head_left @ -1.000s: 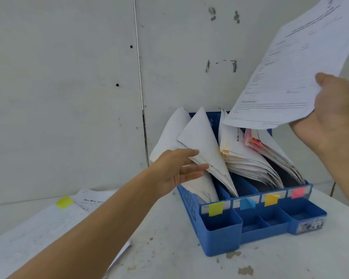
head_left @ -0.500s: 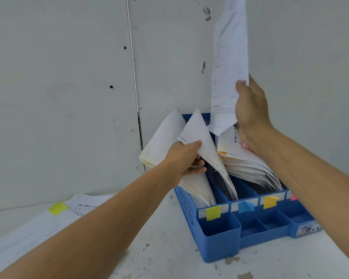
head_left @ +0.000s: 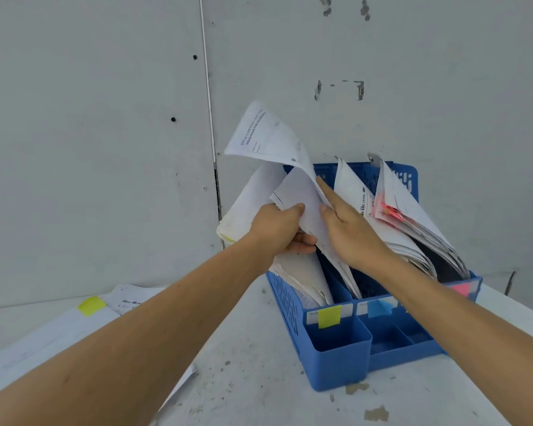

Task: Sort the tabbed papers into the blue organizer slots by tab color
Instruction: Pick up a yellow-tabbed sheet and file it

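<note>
A blue organizer [head_left: 339, 361] stands on the table against the wall, its slots marked in front by a yellow tab [head_left: 329, 316], a blue tab [head_left: 379, 308] and a pink tab [head_left: 460, 289]. Paper bundles fill the slots. My left hand [head_left: 279, 230] grips the papers at the left end and holds them aside. My right hand [head_left: 348, 229] presses with straight fingers on a printed sheet [head_left: 268, 139] that bends down into the gap behind the blue tab. Whether the sheet carries a tab is hidden.
A stack of loose papers [head_left: 43, 342] with a yellow tab [head_left: 91, 305] lies on the white table at the left. The grey wall rises right behind the organizer. Small front trays [head_left: 391, 338] of the organizer face me.
My right hand has brought the raised sheet down from high above into the organizer, between the bundles. My left hand has closed on the left papers and pulled them aside.
</note>
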